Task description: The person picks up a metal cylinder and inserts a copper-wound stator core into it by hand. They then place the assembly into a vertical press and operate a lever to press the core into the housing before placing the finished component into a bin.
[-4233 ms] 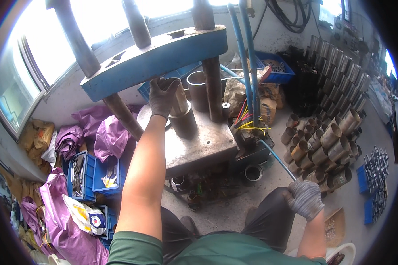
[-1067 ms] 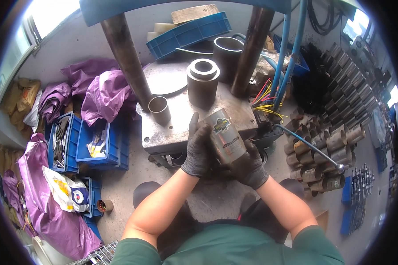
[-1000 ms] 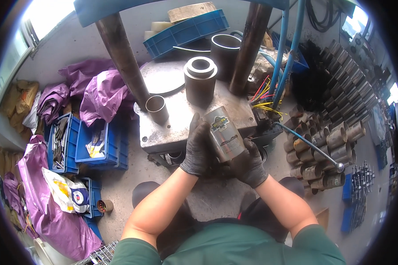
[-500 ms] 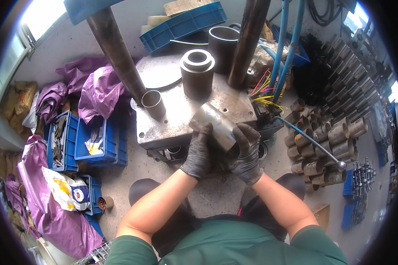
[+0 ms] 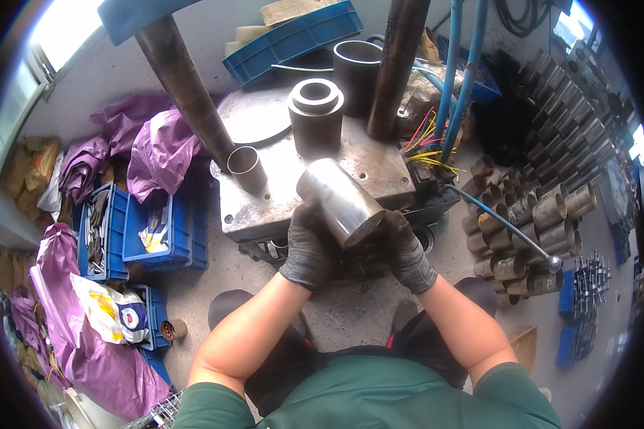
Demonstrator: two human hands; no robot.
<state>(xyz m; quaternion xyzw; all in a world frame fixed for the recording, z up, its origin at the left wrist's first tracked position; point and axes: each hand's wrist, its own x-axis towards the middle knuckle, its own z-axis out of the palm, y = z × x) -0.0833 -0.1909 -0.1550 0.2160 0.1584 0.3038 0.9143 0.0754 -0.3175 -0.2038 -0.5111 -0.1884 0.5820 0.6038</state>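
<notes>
Between my two gloved hands I hold a shiny metal cylinder [image 5: 340,204], tilted, its lower right end turned toward me. My left hand [image 5: 311,239] in a dark grey glove grips its left side from beneath. At the lower right end, my right hand [image 5: 402,247] is closed around the rim, its fingers partly hidden behind the cylinder. Just beyond is the steel press table [image 5: 247,214]. On it stand a short metal tube [image 5: 247,170] at the left and a thick-walled sleeve with a stepped ring top [image 5: 316,125] in the middle.
Two dark steel columns [image 5: 182,86] rise from the table, with a wide dark pipe [image 5: 358,79] behind. Blue hoses [image 5: 454,79] and loose coloured wires [image 5: 429,146] are at right. A ball-ended lever [image 5: 552,263] juts out near stacked tubes [image 5: 544,214]. Blue crates [image 5: 157,239] stand at left.
The cylinder has turned in my hands and now shows more of its bright side. My left hand has shifted lower under it, and my right hand has moved round its end.
</notes>
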